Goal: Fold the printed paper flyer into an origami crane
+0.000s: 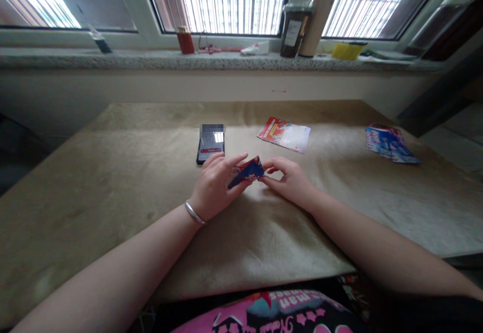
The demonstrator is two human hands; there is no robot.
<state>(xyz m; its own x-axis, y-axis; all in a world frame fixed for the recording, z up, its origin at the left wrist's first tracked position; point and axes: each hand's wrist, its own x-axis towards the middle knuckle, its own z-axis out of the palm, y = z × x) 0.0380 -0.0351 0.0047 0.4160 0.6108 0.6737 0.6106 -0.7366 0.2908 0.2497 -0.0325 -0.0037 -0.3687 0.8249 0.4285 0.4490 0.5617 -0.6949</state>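
Observation:
Between my hands, just above the tan tabletop, is a small blue and red printed packet [247, 172], tilted; it looks like thin folded card or foil, but I cannot tell which. My left hand [216, 182], with a silver bangle at the wrist, grips it between thumb and fingers from the left. My right hand [284, 177] pinches its right corner with thumb and forefinger. Behind my left hand lies a black phone [211, 144] with its screen lit. Farther back, a red and white printed sheet or booklet [285, 134] lies flat.
Several blue and red packets [390, 144] lie fanned at the right of the tan table [124, 187]. On the stone windowsill [143, 60] stand a red container [185, 40], a dark lidded jar [295, 31] and a yellow item [347, 50]. The table's front edge is close to my body.

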